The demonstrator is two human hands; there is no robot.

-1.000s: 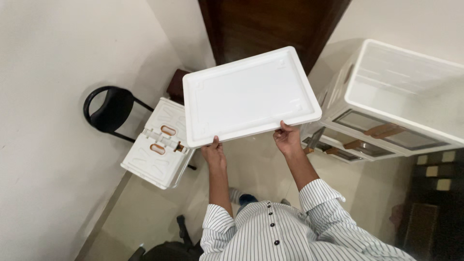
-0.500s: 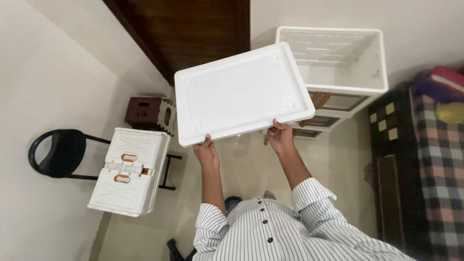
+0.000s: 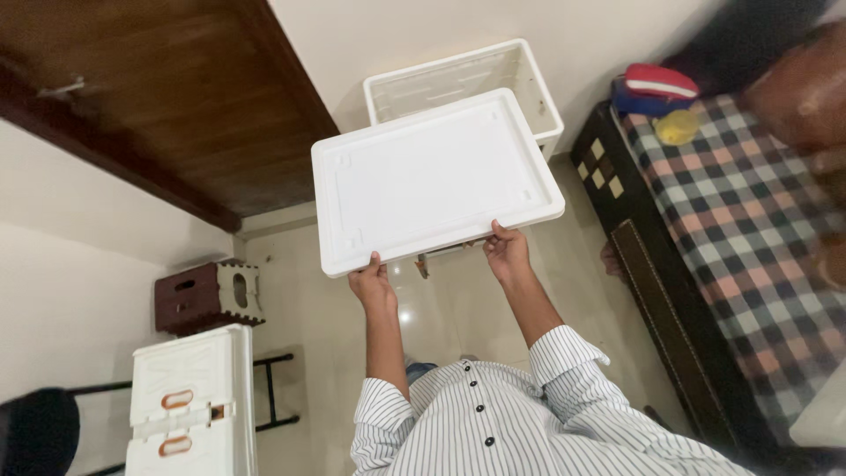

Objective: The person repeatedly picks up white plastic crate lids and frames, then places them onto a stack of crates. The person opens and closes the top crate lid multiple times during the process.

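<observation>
I hold a flat white plastic lid (image 3: 432,176) with a raised rim out in front of me at chest height. My left hand (image 3: 370,284) grips its near edge on the left. My right hand (image 3: 505,249) grips the same edge further right. The lid hangs above and in front of an open-topped white plastic cabinet (image 3: 529,79) that stands against the far wall; the lid hides most of the cabinet's front.
A dark wooden door (image 3: 167,97) fills the upper left. A small brown and white stool (image 3: 207,295) stands by the wall. A folded white crate (image 3: 189,405) rests on a black chair (image 3: 35,432) at lower left. A bed with a checked cover (image 3: 749,220) runs along the right.
The view has swung to the right: the cabinet now lies straight ahead under the lid, the crate and chair have slid to the lower left, and the bed has come into view.
</observation>
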